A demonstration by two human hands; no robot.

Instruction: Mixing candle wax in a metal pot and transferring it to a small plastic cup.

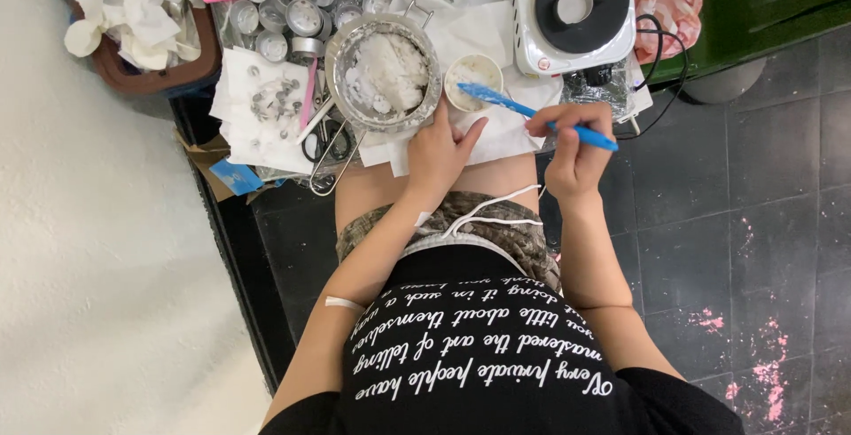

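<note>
My right hand [574,144] grips a blue spoon-like stick [532,114], its tip resting at the rim of a small white cup [472,78]. My left hand [441,148] lies flat on the white paper, fingers touching the near edge of a metal pot [383,73] filled with chunks of white wax. The cup stands right beside the pot, between my two hands.
A white electric hotplate [574,11] carrying two small round tins [573,5] stands behind the cup, its black cable [660,71] trailing right. Several empty metal tealight cups [297,0], wick tabs on paper [273,98], scissors [324,138] and a brown tray of tissue [142,23] lie left. Dark tiled floor lies right.
</note>
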